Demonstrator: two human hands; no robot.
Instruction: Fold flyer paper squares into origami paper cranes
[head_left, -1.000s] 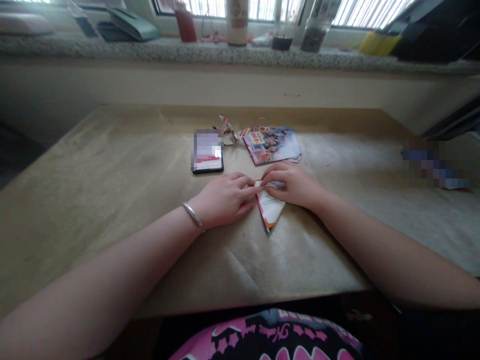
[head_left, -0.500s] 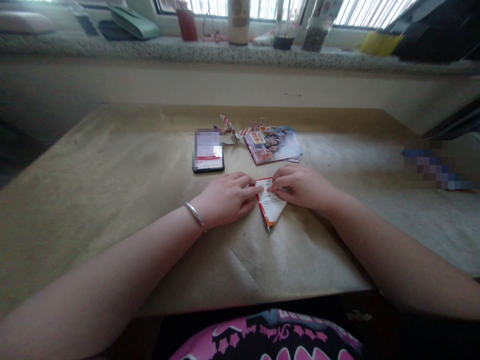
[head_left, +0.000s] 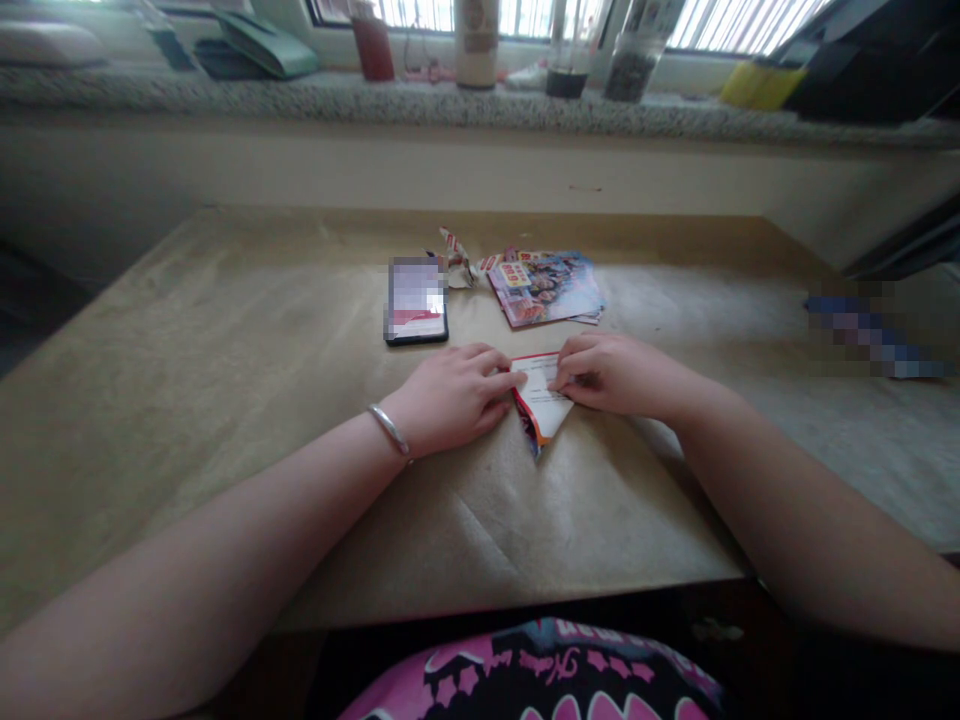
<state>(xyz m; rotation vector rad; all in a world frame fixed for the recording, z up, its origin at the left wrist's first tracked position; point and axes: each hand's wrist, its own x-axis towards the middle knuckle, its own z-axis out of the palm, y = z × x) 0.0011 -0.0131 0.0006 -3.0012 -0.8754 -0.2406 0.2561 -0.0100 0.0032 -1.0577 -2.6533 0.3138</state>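
A folded paper [head_left: 541,400] with printed text, a red edge and an orange strip lies on the table between my hands, its point toward me. My left hand [head_left: 469,395], with a silver bangle at the wrist, holds it at the left edge, one fingertip resting on the white face. At the right side, my right hand [head_left: 600,370] has its fingers bent and pressed together on the paper's upper right part. The lower flap stands slightly apart from the layer beneath, which shows dark colours.
Beyond my hands lie a phone [head_left: 417,300], a crumpled paper scrap [head_left: 459,268] and a stack of printed cards or leaflets [head_left: 551,290]. A blurred blue item [head_left: 862,330] is on the right. Bottles and jars stand along the stone windowsill [head_left: 337,108] behind the table [head_left: 247,400].
My right hand has shifted slightly right along the paper. The paper's lower flap has lifted a little, showing more of the layer beneath. My left hand stays in place.
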